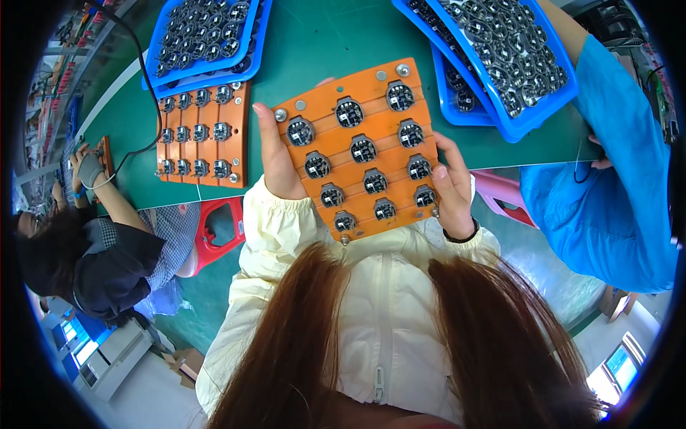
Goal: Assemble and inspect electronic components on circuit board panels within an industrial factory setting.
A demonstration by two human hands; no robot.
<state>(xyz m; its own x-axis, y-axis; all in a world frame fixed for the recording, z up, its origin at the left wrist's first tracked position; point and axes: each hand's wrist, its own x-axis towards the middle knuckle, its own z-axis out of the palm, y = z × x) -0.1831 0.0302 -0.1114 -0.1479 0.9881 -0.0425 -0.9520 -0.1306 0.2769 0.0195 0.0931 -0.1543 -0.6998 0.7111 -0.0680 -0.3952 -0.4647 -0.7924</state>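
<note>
Orange fixture plate point(361, 154) gripped betw. left hand point(275, 154) & right hand point(451, 187), one per side edge; long axis tilted.

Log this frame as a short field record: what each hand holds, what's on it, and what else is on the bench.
left hand: grips left edge of orange fixture board
right hand: grips the board's right edge
board load: small dark round parts seated in rows
board pose: lifted, tilted, over green bench
second orange board: flat on bench, also loaded
blue trays: upper left, upper right, full of parts
others: person in blue sleeve at right
</note>
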